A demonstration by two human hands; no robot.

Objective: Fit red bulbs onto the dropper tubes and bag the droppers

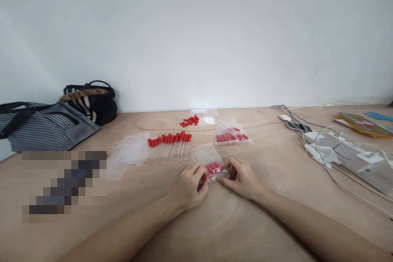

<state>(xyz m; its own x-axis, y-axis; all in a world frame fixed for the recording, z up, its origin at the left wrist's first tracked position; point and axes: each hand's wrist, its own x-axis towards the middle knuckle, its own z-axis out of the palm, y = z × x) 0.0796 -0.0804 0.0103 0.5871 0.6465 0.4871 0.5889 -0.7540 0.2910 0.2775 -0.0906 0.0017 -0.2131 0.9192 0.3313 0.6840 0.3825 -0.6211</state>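
Observation:
A clear plastic bag (201, 151) holding several red-capped droppers lies at the centre of the table. My left hand (193, 184) pinches its near left corner, and my right hand (242, 178) pinches the near right corner, by the bag's opening edge. Left of this bag is a row of loose red-bulbed droppers (168, 143). Empty clear bags (130, 151) lie in a loose stack farther left. Behind the held bag, to the right, rests another filled bag (230, 133). At the back are red bulbs (189, 121) beside clear tubes on a bag.
Striped bag (52, 127) and black bag (102, 104) stand at the back left. A blurred dark object (69, 182) lies on the left. White chargers on a power strip (353, 153), cables, a phone-like device (298, 127) and a yellow-edged packet (365, 125) occupy the right.

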